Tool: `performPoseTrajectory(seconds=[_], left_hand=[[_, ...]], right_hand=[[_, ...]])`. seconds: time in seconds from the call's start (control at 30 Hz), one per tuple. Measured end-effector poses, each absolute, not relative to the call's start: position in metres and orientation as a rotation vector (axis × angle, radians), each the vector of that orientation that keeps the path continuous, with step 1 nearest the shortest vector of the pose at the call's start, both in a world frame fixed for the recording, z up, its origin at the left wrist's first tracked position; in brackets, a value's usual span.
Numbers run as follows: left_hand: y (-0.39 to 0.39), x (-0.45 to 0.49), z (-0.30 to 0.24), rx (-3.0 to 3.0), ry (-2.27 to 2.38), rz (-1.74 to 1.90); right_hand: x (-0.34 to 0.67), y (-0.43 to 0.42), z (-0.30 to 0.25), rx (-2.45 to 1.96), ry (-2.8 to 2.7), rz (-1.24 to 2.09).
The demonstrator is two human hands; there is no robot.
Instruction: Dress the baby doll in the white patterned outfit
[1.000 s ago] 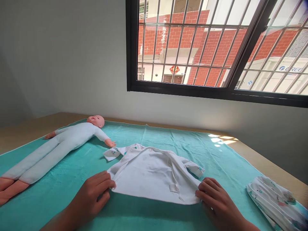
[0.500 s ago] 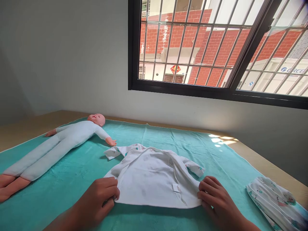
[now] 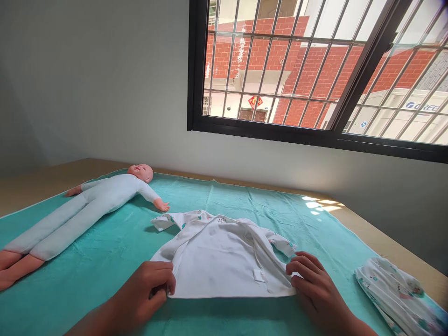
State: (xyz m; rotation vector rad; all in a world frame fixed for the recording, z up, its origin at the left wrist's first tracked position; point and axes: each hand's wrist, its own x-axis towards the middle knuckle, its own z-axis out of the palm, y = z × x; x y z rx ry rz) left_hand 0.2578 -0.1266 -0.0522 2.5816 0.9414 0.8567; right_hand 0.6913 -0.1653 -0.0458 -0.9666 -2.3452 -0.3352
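Observation:
A small white baby shirt [image 3: 220,261] lies spread open, inside up, with patterned sleeves out to both sides and its collar away from me. A white label shows on the right of its inner face. My left hand [image 3: 145,289] pinches the near left corner of the hem between thumb and fingers. At the near right corner, my right hand [image 3: 317,284] has its curled fingers closed on the cloth; its thumb is mostly hidden. Between the two hands the hem runs nearly straight.
A baby doll [image 3: 108,196] in a white body lies on its back at the left, one hand near the shirt's left sleeve. Folded patterned baby clothing [image 3: 395,289] sits at the right. A turquoise cloth [image 3: 105,252] covers the wooden table [image 3: 371,226]. Behind is a barred window [image 3: 273,135].
The hem has been drawn straighter and flatter between my hands. My right hand has shifted up slightly, and the label side of the shirt has moved a little to the right.

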Motion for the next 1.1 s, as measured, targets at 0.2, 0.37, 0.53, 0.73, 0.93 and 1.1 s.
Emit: performPoseTrajectory(seconds=[0.2,0.37,0.53,0.73,0.93,1.1], left_hand=[[-0.121,0.260,-0.060,2.421,1.009,0.842],[-0.104,0.256,-0.056,2.207,1.237,1.046],[-0.074,0.228,-0.062,2.137,1.526,1.270],[-0.046,0.193,-0.089,2.329,1.864,1.160],[-0.043,0.205,-0.086,2.286,1.905,0.810],[-0.031,0.211,-0.066,2.192,1.981,0.532]], right_hand=[[0.675,-0.166,-0.035,-0.880,-2.366,-0.073],[0.625,-0.137,-0.023,-1.298,-2.014,0.381],[0.572,-0.071,-0.021,-1.593,-2.056,0.462],[0.533,-0.031,-0.036,-1.633,-2.229,0.266],[0.527,-0.036,-0.050,-1.615,-2.261,0.039],[0.530,-0.036,-0.049,-1.764,-2.220,-0.203]])
